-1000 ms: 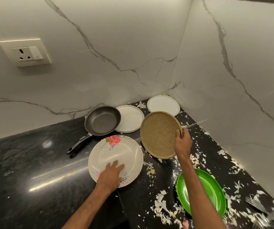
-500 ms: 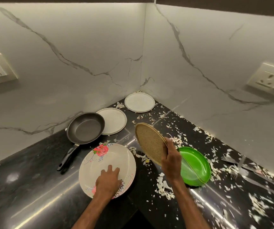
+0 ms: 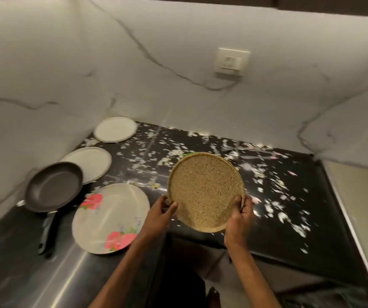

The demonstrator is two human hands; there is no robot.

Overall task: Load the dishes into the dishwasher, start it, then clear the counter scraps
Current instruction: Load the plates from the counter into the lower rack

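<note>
A round speckled tan plate point(image 3: 205, 190) is held up above the black counter point(image 3: 289, 218), tilted toward me. My left hand point(image 3: 162, 213) grips its lower left rim and my right hand point(image 3: 241, 213) grips its lower right rim. A floral plate point(image 3: 109, 216) with pink flowers lies flat on the counter to the left. Behind it sit a dark frying pan point(image 3: 53, 187) and two plain white plates point(image 3: 90, 162) point(image 3: 115, 129). Only a sliver of the green plate point(image 3: 187, 154) shows behind the tan plate's top edge. White scraps point(image 3: 274, 196) litter the counter.
Marble walls meet in a corner behind the white plates. A wall socket point(image 3: 232, 61) is mounted at the upper right. The counter's right edge point(image 3: 343, 214) drops to a pale floor. The view is motion-blurred.
My left hand left the floral plate and took hold of the tan plate's left rim. The tan plate turned to face me. The view swung right.
</note>
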